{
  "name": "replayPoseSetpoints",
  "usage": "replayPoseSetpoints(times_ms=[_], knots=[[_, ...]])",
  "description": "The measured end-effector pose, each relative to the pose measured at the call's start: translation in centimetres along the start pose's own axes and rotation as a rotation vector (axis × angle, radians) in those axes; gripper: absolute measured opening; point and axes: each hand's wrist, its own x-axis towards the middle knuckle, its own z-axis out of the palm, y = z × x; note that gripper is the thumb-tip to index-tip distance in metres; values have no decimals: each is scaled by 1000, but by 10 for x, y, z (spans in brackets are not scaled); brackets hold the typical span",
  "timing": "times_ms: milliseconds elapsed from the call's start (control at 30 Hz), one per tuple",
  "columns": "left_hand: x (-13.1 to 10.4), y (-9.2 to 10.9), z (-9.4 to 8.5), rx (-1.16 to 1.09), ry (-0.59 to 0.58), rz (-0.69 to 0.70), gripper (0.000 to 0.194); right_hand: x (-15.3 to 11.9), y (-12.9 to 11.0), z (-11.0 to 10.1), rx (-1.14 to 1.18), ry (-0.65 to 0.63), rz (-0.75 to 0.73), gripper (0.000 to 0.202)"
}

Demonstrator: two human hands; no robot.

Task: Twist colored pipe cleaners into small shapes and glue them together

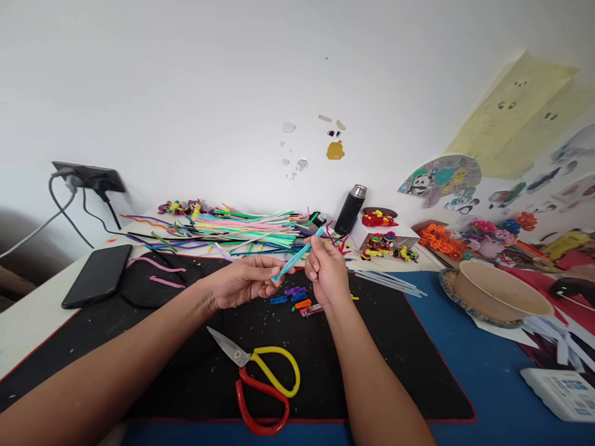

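Observation:
A light blue pipe cleaner (297,256), bent into a narrow folded strip, is stretched at a slant between my two hands above the black mat. My left hand (246,280) pinches its lower left end between thumb and fingers. Its upper right end is held by my right hand (326,267), whose fingers are curled in. Below my hands, small wound pieces in purple, blue (279,300) and orange (303,304) lie on the mat beside a nail clipper (312,310). Open scissors (260,378) with one yellow and one red handle rest nearer to me.
A pile of coloured pipe cleaners (251,228) lies along the wall. A black phone (97,276) is at the left, pink pieces (166,282) near it. A black flask (350,210) stands behind; a bowl (504,291) and a white device (560,393) are at the right.

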Motion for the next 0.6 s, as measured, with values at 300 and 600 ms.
replayPoseSetpoints(times_ms=[300, 600], knots=[[2, -7, 1, 26, -17, -25, 37, 0, 1, -1, -4, 0, 6, 40], [2, -8, 5, 18, -1, -16, 32, 2, 5, -3, -2, -9, 6, 38]])
